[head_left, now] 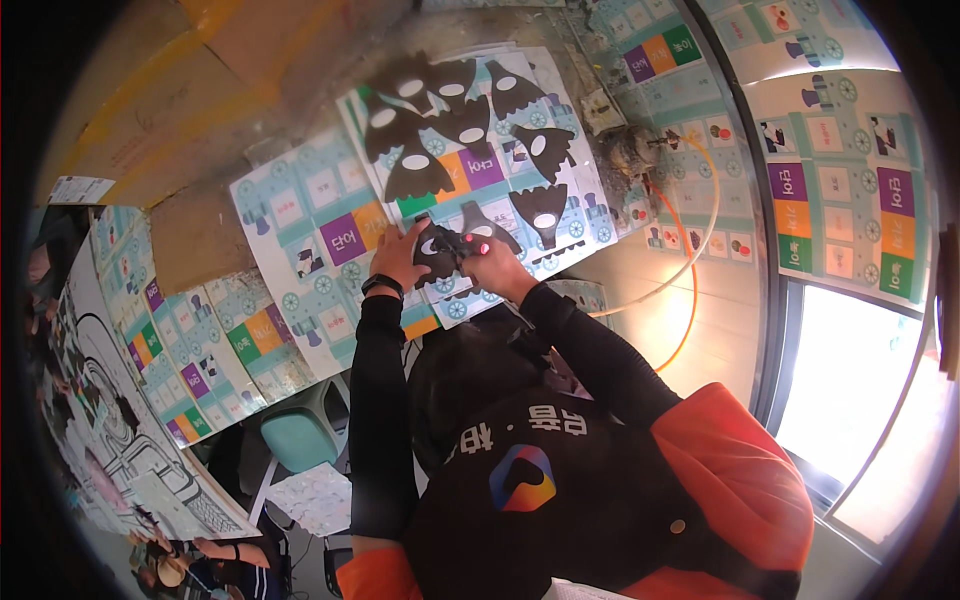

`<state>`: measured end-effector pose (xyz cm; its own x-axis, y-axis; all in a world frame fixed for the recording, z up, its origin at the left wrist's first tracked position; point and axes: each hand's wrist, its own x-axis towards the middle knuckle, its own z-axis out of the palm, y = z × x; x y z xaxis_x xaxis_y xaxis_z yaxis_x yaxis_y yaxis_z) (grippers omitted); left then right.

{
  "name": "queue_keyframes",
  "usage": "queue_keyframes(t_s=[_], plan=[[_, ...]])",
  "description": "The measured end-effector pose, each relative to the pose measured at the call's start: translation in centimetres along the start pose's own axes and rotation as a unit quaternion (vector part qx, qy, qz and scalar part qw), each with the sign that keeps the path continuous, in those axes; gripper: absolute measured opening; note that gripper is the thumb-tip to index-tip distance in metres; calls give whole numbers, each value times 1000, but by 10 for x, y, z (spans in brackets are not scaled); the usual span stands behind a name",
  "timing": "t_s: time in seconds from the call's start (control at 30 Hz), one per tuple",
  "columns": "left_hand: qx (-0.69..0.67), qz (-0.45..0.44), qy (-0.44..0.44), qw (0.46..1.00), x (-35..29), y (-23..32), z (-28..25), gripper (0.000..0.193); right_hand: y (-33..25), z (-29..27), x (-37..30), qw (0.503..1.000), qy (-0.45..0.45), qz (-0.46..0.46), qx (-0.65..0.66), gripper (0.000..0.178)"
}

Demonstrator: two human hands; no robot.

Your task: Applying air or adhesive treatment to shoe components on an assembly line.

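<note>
My left hand (pixel 400 257) grips the edge of a dark cut-out piece (pixel 434 266), thumb and fingers apart along its side. My right hand (pixel 497 268) is closed on a small dark tool with red parts (pixel 478 244); its exact kind is too small to make out. The tool is right beside the piece. Several black cut-outs with scalloped edges and white ovals, such as this one (pixel 545 212), lie beyond my hands on printed sheets (pixel 345 190). Another cut-out (pixel 490 228) lies partly behind my right hand.
More printed sheets (pixel 190 330) cover the surface at left. Brown cardboard (pixel 250 60) lies at the far left. An orange hose (pixel 694 300) and a pale hose (pixel 712 190) curve at right. A green stool (pixel 300 440) stands below. Another person's arm (pixel 235 552) shows lower left.
</note>
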<state>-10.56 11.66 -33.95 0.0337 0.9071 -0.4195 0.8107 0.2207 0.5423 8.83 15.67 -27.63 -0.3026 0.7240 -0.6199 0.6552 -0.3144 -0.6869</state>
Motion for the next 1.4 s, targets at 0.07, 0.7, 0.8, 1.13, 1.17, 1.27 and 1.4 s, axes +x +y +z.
queue_keyframes(t_s=[0.07, 0.7, 0.8, 1.13, 1.17, 1.27, 1.4], plan=[[3, -5, 2, 1000, 1, -4, -1, 89, 0, 0, 3, 998, -63, 3, -12, 26], [-11, -4, 3, 1000, -3, -1, -2, 88, 2, -10, -14, 999, 20, -12, -46, 29], [-7, -5, -3, 1000, -2, 3, -1, 88, -2, -8, -15, 998, -38, 41, -5, 29], [-4, -4, -1, 1000, -5, -9, -9, 90, -7, -4, -14, 999, 27, -1, -43, 27], [-2, -2, 1, 1000, -4, -10, -9, 90, -3, -2, -12, 997, 59, -26, -44, 27], [7, 12, 19, 1000, -3, -10, -5, 90, -3, 0, -13, 996, 50, -26, -72, 27], [28, 3, 35, 999, -12, -4, 9, 90, -15, -15, -31, 993, -74, 80, 41, 28]])
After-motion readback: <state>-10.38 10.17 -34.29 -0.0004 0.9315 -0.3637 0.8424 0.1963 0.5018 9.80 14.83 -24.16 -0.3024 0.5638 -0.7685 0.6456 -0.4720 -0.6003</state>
